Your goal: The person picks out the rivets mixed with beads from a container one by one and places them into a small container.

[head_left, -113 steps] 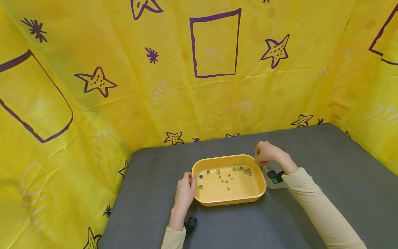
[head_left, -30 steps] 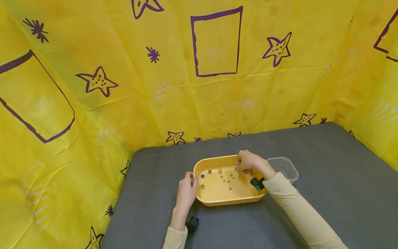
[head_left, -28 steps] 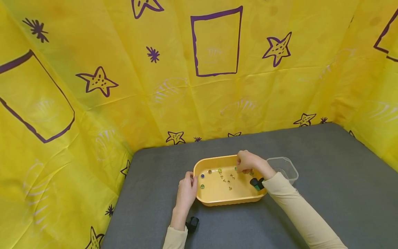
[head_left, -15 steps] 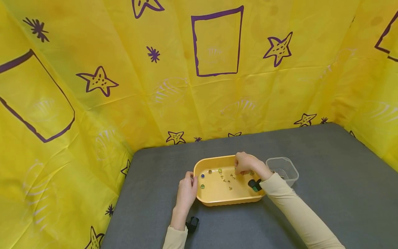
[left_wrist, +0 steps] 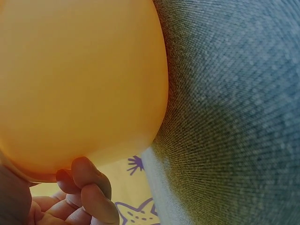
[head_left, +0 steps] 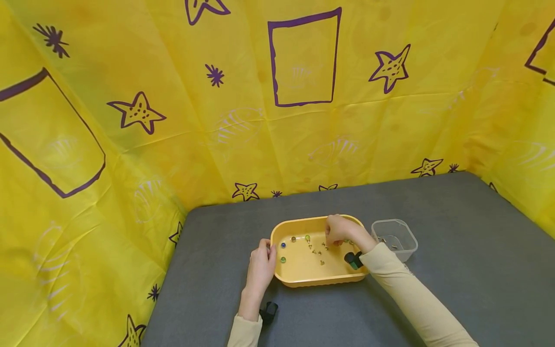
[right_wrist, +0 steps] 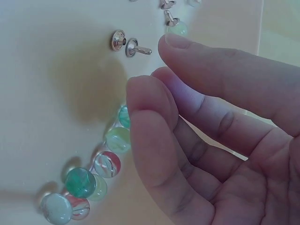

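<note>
The right hand [head_left: 339, 230] now hovers inside the yellow tray [head_left: 303, 282], fingers loosely curved and holding nothing, fingertips [right_wrist: 146, 96] just above two small metal studs [right_wrist: 131, 45]. A few seconds ago it was outside the tray's 2 o'clock corner, over the clear plastic container [head_left: 395, 237]; since then it has crossed the rim and eased toward the tray's middle, so a stud looks like the next pickup, though no grasp is closed yet. A row of glass marbles [right_wrist: 105, 157] lies just beside the palm, at 7 o'clock from the fingertips in the wrist view. More studs and a few marbles sit scattered toward the tray's 9 o'clock end. The forearm comes in from 5 o'clock, wrist raised, palm turned down.

The left hand [head_left: 259, 266] has not shifted: its fingers [left_wrist: 86, 180] curl against the tray's 9 o'clock wall, steadying it on the grey tabletop [head_left: 455, 270].
</note>
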Demonstrator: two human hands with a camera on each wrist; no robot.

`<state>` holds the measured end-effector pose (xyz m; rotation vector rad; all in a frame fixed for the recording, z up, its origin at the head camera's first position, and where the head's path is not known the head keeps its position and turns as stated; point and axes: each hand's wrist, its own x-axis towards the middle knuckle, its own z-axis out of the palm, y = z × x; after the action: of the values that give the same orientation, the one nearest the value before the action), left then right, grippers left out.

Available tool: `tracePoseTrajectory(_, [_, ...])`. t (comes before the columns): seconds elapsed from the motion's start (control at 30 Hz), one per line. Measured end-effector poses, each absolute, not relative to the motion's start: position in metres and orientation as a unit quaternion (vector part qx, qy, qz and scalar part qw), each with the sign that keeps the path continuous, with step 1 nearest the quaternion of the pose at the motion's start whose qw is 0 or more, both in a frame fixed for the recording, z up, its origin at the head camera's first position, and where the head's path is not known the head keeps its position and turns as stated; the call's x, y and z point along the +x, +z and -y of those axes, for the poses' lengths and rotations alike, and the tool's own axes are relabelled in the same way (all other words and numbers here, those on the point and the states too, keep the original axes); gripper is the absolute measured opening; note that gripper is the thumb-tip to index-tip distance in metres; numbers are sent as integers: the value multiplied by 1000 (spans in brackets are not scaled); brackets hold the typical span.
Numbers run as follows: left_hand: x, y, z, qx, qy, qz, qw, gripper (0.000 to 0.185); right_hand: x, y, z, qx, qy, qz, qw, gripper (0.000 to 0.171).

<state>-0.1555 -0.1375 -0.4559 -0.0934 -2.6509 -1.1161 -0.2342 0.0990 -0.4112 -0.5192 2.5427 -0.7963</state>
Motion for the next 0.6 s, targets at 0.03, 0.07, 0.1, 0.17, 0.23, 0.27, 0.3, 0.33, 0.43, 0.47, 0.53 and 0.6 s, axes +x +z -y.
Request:
tracePoseTrajectory(0.03, [-155,-456,138,-31,-385,913,130,16,-234,-412,-99,-186,-288,-915,214,25])
tracePoseTrajectory(0.07, [-155,-456,138,-31,-386,913,129,16,-234,-412,-98,-186,-290,-914,216,26])
tracePoseTrajectory(0.1, [-155,-456,138,-30,-386,913,129,16,-234,-413,-98,-185,-294,-912,217,27])
tracePoseTrajectory(0.17, [-156,-457,138,-30,-385,913,130,16,-233,-414,-97,-183,-299,-911,218,27])
tracePoseTrajectory(0.23, [-156,-457,138,-32,-384,913,133,15,-233,-415,-97,-185,-301,-911,215,27])
tracePoseTrajectory(0.27, [-156,-457,138,-33,-384,913,135,15,-233,-415,-96,-186,-300,-911,213,26])
tracePoseTrajectory(0.3, [-156,-457,138,-34,-383,913,136,15,-233,-415,-96,-186,-300,-911,212,25])
tracePoseTrajectory(0.33, [-156,-457,138,-34,-382,913,138,15,-233,-415,-96,-187,-298,-912,212,24])
tracePoseTrajectory(0.43, [-156,-457,138,-32,-382,913,137,16,-232,-416,-95,-189,-298,-912,208,23])
tracePoseTrajectory(0.47, [-155,-457,138,-31,-382,914,136,16,-232,-416,-94,-188,-297,-913,208,23])
tracePoseTrajectory(0.53, [-155,-457,138,-29,-383,913,134,16,-231,-417,-94,-190,-296,-913,206,23])
tracePoseTrajectory(0.6, [-155,-457,137,-29,-384,913,133,16,-231,-417,-93,-191,-292,-914,205,22])
